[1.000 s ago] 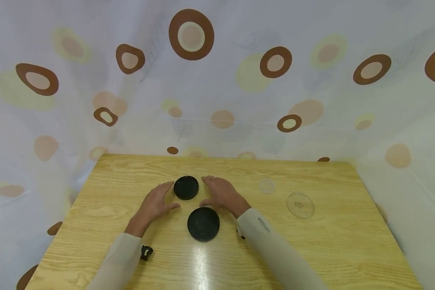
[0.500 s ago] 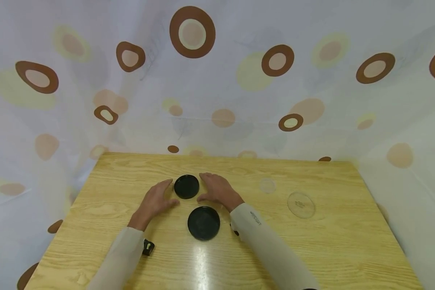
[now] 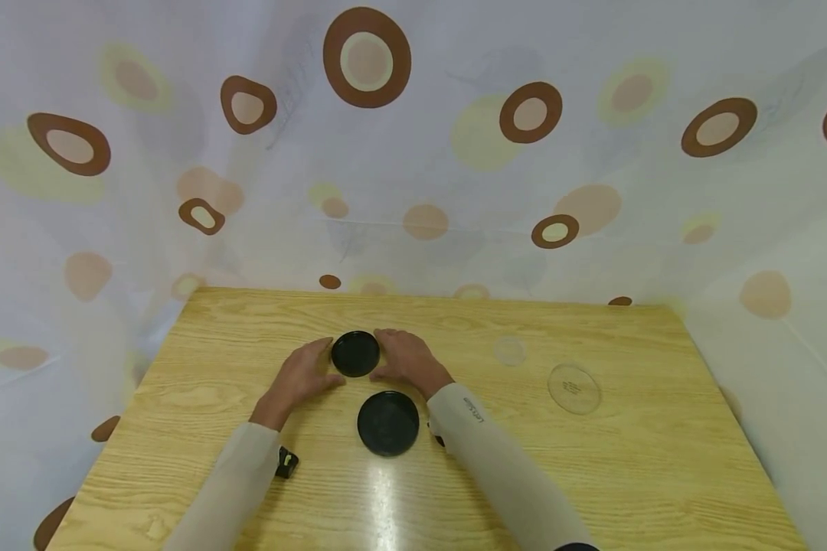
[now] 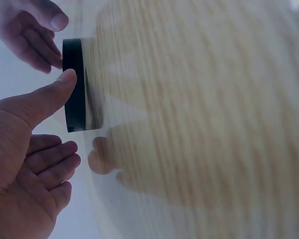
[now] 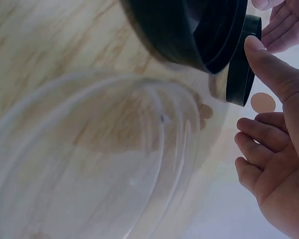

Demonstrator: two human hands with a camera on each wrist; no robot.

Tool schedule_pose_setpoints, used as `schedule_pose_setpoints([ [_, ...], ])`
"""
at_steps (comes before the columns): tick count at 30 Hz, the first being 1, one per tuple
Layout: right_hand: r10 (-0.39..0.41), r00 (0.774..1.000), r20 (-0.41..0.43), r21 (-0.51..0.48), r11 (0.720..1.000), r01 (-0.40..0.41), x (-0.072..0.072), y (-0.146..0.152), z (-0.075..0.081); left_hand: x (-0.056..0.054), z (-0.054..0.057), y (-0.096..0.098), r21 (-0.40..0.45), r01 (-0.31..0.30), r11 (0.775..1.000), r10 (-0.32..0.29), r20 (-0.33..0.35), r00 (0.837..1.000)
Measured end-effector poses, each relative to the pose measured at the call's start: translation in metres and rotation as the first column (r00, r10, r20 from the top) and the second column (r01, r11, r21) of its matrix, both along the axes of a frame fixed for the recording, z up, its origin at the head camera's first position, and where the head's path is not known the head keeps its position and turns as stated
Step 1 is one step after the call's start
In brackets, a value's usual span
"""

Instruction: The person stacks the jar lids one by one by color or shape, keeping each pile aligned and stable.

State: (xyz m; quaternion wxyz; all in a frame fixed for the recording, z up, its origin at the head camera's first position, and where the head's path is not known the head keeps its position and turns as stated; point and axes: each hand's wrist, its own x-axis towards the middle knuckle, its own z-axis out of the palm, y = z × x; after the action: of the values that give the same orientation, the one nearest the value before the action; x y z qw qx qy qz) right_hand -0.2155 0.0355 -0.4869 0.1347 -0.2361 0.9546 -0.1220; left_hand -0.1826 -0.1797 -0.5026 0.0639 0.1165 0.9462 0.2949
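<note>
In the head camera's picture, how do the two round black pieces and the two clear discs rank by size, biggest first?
1. Nearer black piece
2. Marked clear disc and farther black piece: too alike to rank
3. Faint clear disc

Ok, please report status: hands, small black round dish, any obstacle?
Left hand and right hand flank small black round dish, contact unclear. It lies flat on wooden table. Possible obstacle: larger black round dish, nearer person.

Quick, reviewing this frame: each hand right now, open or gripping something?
Left hand: open, beside the smaller black dish; contact cannot be told.
Right hand: open, at that dish's other side; contact cannot be told.
</note>
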Motion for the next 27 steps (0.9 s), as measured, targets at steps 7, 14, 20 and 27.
schedule_pose_setpoints([
  [7,-0.003,1.0,-0.002,-0.009,1.0,0.003,0.001,-0.002,-0.002,-0.002,0.0,0.001,0.005,0.012,1.0,-0.011,-0.011,1.0],
  [14,-0.008,1.0,-0.019,-0.001,1.0,0.008,0.0,-0.004,-0.005,-0.004,-0.001,0.003,-0.004,0.034,0.999,-0.034,-0.047,0.998],
  [20,-0.012,1.0,-0.005,-0.009,1.0,0.012,0.0,-0.008,-0.006,-0.006,-0.004,0.007,-0.02,0.041,0.999,-0.042,-0.061,0.997],
  [27,-0.018,1.0,-0.006,-0.026,1.0,0.018,0.0,-0.011,-0.007,-0.006,-0.005,0.007,-0.032,0.039,0.999,-0.041,-0.064,0.997],
])
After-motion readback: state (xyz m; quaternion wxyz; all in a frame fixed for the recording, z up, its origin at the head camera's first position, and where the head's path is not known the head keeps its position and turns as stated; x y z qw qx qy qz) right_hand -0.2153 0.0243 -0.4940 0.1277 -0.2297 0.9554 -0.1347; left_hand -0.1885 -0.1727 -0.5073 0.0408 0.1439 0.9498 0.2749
